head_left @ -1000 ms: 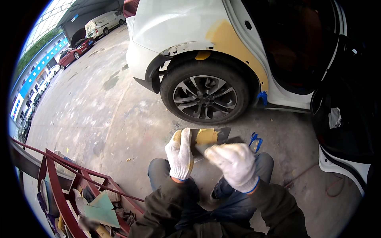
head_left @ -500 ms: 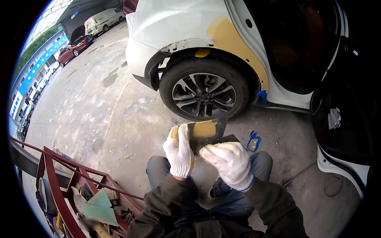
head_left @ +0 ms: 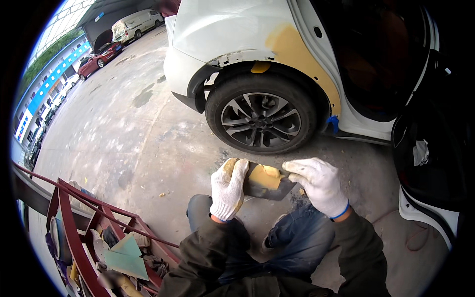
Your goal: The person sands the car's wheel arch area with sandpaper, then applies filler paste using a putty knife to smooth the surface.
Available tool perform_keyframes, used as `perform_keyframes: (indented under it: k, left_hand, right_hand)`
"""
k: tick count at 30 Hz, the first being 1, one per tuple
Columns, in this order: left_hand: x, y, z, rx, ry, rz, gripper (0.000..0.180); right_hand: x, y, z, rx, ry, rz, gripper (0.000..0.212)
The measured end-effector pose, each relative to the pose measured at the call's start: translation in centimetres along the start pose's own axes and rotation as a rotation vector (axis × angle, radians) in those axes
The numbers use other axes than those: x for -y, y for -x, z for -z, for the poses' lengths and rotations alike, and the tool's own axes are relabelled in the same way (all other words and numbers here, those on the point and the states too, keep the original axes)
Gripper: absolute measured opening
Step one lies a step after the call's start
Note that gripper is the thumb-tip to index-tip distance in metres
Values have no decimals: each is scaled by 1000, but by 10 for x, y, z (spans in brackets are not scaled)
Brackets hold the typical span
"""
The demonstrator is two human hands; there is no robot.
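My left hand, in a white knit glove stained yellow, grips the left end of a flat dark mixing board with its thumb on top. Yellow body filler lies on the board in a thick patch. Opposite it, my right hand, also gloved, pinches a thin dark spreader against the board's right side; the fingers cover much of it. Beyond both hands stands a white car's rear wheel. Dried yellow filler covers the panel between wheel arch and door opening.
A red metal rack at the lower left holds several green sheets and scraps. The car's open door is at the right. Blue tape hangs by the sill. A thin hose lies on the concrete floor.
My right hand has moved right and slightly up, bringing the spreader to the board's right side. The board has tilted flatter, showing its filler more fully. The car sits slightly farther right in view.
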State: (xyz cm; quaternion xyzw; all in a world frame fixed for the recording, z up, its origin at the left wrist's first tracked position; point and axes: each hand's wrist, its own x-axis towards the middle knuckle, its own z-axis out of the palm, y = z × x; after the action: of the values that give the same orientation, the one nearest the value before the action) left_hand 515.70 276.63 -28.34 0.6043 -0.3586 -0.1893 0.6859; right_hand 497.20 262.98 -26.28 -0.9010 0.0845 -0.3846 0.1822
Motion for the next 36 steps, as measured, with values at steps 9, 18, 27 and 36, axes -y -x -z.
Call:
perform_keyframes:
  k: [9,18,27,36]
  left_hand:
    - [10,2,-8,-241,-12,-20,22]
    - [4,5,-10,-252,-45,-85,20]
    - [13,2,-15,-338,-22,-137,22]
    - [9,7,-5,71,-23,-35,20]
  right_hand:
    - [50,19,-48,-80,201,189,39]
    - [45,17,-53,-183,233,203,38]
    - [40,21,-51,-187,225,200,41]
    - [26,-14,9,-16,-914,-337,25]
